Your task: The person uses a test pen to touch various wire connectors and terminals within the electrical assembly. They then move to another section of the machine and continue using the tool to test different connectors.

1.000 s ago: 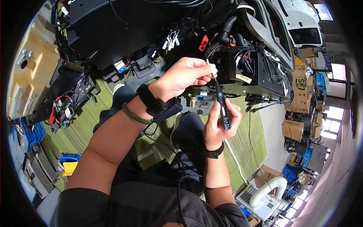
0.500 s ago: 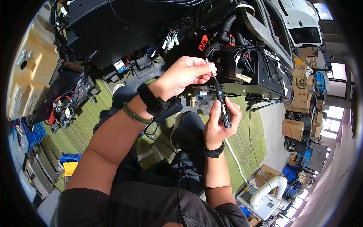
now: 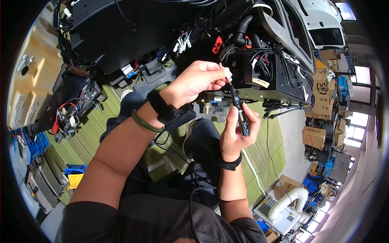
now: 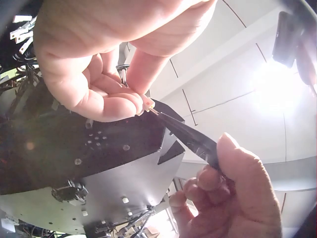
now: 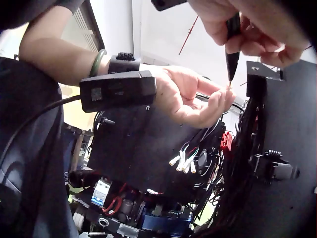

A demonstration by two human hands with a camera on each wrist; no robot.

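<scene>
Between thumb and fingertips, my left hand [image 3: 196, 83] pinches a small white connector [image 4: 148, 103], with most of it hidden by the fingers. A thin cable runs up from the connector behind the hand. My right hand [image 3: 235, 141] holds a black pen-shaped tester [image 3: 238, 106] with a small display and buttons, its thumb along one side and fingers along the other. The tester's slim metal tip [image 4: 154, 111] meets the open end of the connector. In the right wrist view, the tester [image 5: 232, 62] points down at the left fingertips.
Beyond the hands stands a black metal housing [image 3: 279, 83] packed with cables. Loose white connectors [image 3: 183, 43] hang by a large black panel [image 3: 117, 32], near a red plug [image 3: 217, 45]. Cardboard boxes [image 3: 313, 138] and a white machine with a hose [image 3: 287, 204] stand at the right.
My right hand and the tester's rear end have shifted slightly right and up, tilting the tester a little. The left hand keeps its pinch on the connector almost in place.
</scene>
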